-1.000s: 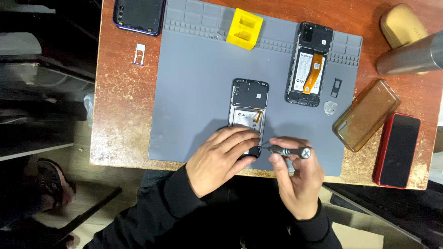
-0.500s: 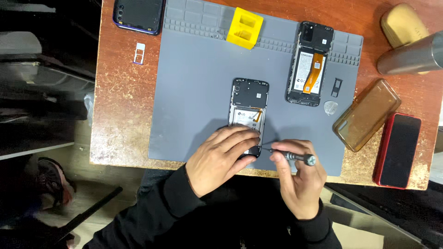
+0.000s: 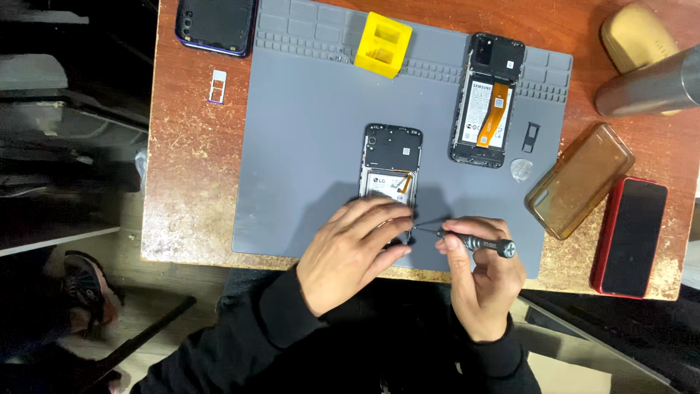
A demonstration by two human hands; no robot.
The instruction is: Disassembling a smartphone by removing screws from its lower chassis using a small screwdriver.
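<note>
An opened phone (image 3: pixel 391 159) with its back cover off lies in the middle of a grey work mat (image 3: pixel 306 146). My left hand (image 3: pixel 352 250) rests on the phone's lower end and covers it. My right hand (image 3: pixel 483 279) grips a small dark screwdriver (image 3: pixel 467 241), held almost level, its tip pointing left at the phone's lower edge beside my left fingers. Whether the tip touches a screw is hidden.
A second opened phone (image 3: pixel 487 100) with an orange flex cable lies at the mat's upper right, a yellow block (image 3: pixel 383 44) at its top. Off the mat: a dark phone (image 3: pixel 215 24), a SIM tray (image 3: pixel 217 86), a brown case (image 3: pixel 580 180), a red phone (image 3: pixel 631 235), a metal cylinder (image 3: pixel 652 87).
My right hand has shifted slightly right and the screwdriver has levelled out. My left hand has stayed on the phone's lower end.
</note>
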